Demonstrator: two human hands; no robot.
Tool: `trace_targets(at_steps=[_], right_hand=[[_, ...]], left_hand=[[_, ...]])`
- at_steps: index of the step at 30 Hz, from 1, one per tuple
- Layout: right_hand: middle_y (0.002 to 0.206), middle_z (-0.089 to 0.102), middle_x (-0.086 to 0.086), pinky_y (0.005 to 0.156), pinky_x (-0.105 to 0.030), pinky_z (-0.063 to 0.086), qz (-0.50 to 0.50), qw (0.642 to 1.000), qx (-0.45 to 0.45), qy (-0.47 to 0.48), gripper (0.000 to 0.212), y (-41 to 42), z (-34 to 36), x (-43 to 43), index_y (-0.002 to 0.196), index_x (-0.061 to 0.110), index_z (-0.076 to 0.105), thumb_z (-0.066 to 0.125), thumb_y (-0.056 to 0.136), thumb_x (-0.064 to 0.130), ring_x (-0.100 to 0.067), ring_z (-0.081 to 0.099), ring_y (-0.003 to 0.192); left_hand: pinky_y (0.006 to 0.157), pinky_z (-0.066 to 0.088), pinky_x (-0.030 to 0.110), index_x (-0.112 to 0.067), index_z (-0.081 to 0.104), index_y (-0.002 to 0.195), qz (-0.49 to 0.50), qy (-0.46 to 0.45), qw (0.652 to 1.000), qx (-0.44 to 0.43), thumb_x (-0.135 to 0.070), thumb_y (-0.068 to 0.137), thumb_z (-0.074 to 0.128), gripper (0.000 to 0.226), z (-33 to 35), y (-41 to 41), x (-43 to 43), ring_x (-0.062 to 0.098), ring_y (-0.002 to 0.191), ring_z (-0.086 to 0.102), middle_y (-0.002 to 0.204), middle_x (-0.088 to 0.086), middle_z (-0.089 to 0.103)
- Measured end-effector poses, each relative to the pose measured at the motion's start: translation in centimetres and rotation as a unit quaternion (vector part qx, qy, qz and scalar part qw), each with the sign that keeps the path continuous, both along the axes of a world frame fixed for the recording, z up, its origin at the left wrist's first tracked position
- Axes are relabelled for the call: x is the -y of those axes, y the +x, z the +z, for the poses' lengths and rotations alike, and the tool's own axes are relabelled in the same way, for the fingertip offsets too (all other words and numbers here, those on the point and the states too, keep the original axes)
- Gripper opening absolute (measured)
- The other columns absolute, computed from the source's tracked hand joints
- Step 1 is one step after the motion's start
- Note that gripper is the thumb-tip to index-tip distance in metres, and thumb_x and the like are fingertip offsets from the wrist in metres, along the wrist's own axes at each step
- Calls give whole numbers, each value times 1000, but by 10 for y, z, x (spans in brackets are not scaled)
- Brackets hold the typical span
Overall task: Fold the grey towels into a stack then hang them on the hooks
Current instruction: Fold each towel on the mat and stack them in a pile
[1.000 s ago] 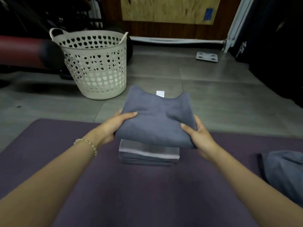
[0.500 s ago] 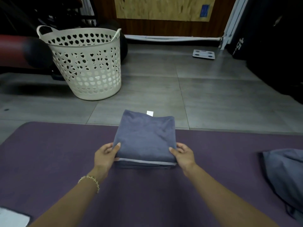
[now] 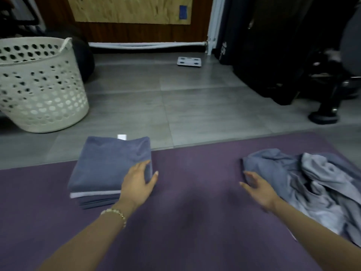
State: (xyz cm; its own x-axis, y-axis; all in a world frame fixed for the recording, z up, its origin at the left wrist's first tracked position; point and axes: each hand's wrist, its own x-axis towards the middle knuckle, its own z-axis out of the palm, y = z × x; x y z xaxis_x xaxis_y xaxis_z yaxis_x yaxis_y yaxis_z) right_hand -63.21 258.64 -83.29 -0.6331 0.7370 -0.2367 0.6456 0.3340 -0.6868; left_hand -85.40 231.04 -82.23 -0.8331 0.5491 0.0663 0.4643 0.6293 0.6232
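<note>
Grey towel point(image 3: 109, 165) that both hands carried 1 s ago now tops the folded stack point(image 3: 95, 200) at the purple mat's point(image 3: 195, 222) far edge, the left hand point(image 3: 136, 182) lying loose and open-fingered against its right side. Spread and empty, the right hand point(image 3: 257, 189) has reached the crumpled heap point(image 3: 312, 188) of unfolded towels, so folding probably continues; hooks are not in view.

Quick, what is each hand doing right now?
Left hand: open, resting on the folded grey towel stack.
Right hand: open, beside the crumpled grey towels.

Basket point(image 3: 39, 114) cropped left, loose towels point(image 3: 312, 182) cropped right
</note>
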Motion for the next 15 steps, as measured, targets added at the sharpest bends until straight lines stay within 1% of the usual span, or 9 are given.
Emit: trace_targets(at_steps=[3, 4, 6, 8, 9, 10, 12, 13, 15], right_hand=[[137, 49, -17, 90, -26, 36, -88, 996, 27, -11, 51, 71, -8, -33, 132, 1, 48, 67, 86, 13, -29, 49, 121], [138, 47, -18, 89, -29, 38, -115, 993, 28, -20, 53, 94, -15, -41, 132, 2, 48, 68, 85, 13, -30, 49, 120], [141, 44, -17, 94, -37, 39, -162, 986, 37, -21, 58, 136, -30, -50, 134, 3, 47, 72, 83, 15, -33, 47, 123], [138, 46, -15, 97, -37, 39, -191, 980, 42, -23, 64, 172, -47, -57, 133, 5, 48, 77, 78, 21, -32, 46, 124], [134, 49, -14, 98, -37, 39, -190, 980, 49, -26, 70, 187, -57, -62, 131, 5, 50, 80, 73, 30, -30, 48, 122], [130, 52, -12, 97, -37, 42, -191, 979, 63, -26, 80, 201, -73, -70, 127, 7, 53, 83, 65, 47, -28, 51, 120], [123, 57, -7, 96, -38, 46, -188, 980, 59, -23, 102, 223, -107, -90, 121, 12, 57, 70, 48, 81, -25, 55, 115], [125, 56, -7, 98, -38, 45, -190, 980, 59, -22, 102, 226, -110, -94, 122, 12, 56, 69, 48, 81, -24, 54, 117], [138, 47, -9, 106, -40, 38, -185, 980, 73, -22, 88, 219, -98, -91, 133, 12, 49, 78, 64, 57, -27, 45, 127]], left_hand=[[110, 27, 32, -13, 33, 145, -56, -61, 995, 56, -42, 93, 52, 62, -21, 41, -51, 25, 136, 36, 146, 6, 41], [111, 26, 32, -15, 30, 146, -73, -86, 992, 64, -45, 94, 49, 64, -31, 55, -66, 24, 137, 34, 148, 5, 39], [114, 22, 31, -16, 25, 149, -111, -131, 983, 72, -51, 94, 45, 68, -53, 82, -90, 22, 140, 30, 151, 3, 34], [114, 21, 30, -17, 22, 149, -147, -156, 974, 78, -52, 94, 43, 69, -71, 111, -111, 19, 141, 27, 153, 1, 31], [113, 21, 29, -17, 22, 149, -159, -163, 971, 80, -54, 94, 42, 70, -79, 124, -120, 19, 141, 27, 153, 0, 31], [113, 22, 29, -18, 22, 149, -169, -168, 968, 83, -58, 92, 41, 72, -87, 136, -129, 18, 141, 27, 153, -1, 31], [113, 21, 28, -18, 22, 150, -193, -173, 961, 93, -66, 87, 36, 80, -100, 156, -145, 17, 141, 26, 154, -1, 29], [114, 20, 29, -19, 21, 150, -205, -176, 957, 104, -64, 89, 37, 78, -107, 163, -152, 18, 142, 25, 155, -2, 27], [116, 18, 30, -20, 18, 151, -226, -188, 947, 124, -56, 94, 40, 71, -120, 176, -165, 17, 144, 20, 157, -2, 23]])
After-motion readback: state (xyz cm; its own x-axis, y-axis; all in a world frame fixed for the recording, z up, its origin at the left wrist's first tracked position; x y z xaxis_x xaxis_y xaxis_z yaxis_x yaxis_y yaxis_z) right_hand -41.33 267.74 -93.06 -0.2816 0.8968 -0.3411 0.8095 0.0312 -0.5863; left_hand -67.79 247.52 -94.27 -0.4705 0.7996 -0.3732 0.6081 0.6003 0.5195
